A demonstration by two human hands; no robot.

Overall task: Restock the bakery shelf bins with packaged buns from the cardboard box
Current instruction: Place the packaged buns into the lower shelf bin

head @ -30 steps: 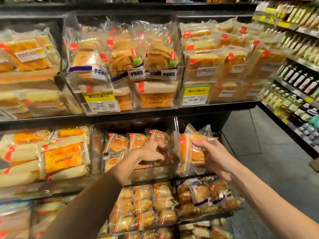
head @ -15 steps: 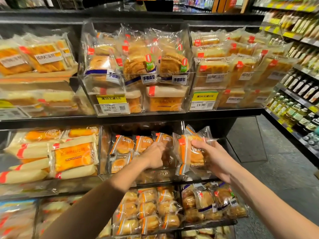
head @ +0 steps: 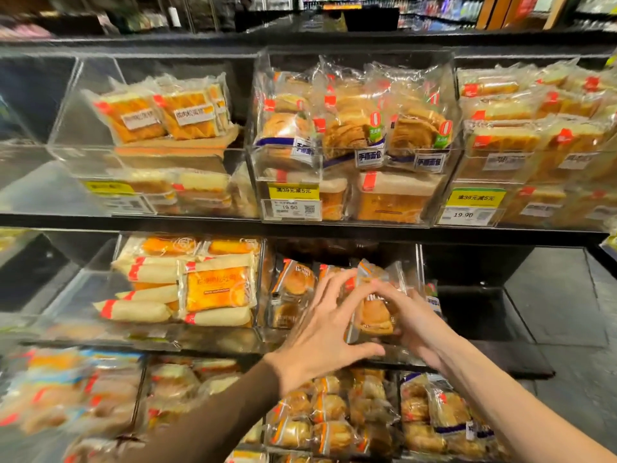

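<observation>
Packaged bun [head: 375,312], upright in a clear wrapper with an orange band, is shown at the front of the middle-shelf bin [head: 419,262], just in front of the buns already stocked [head: 293,284] there. The pack is gripped along its right edge by the right hand [head: 415,324], whose fingers are curled round it. The left hand [head: 320,332] is spread with straight fingers and laid against the pack's left side and the neighbouring packs, its thumb reaching beneath the wrapper. The step in hand is judged to be the placing of one bun into the row, the stocked packs being steadied or parted to make a gap. The next move is judged to call for the pack to be slid back and down into that gap, seated upright with its label forward, and only then let go. The cardboard box is not seen in this view. Long rolls [head: 213,290] are stacked in the bin to the left, pull-apart bread [head: 354,135] fills the bin above behind a yellow price tag [head: 293,202], and further buns [head: 329,409] lie in the bins below. Access is narrowed by the upper shelf edge [head: 334,230] and by the packed row itself, so crushing or toppling of neighbours is the likely risk.
</observation>
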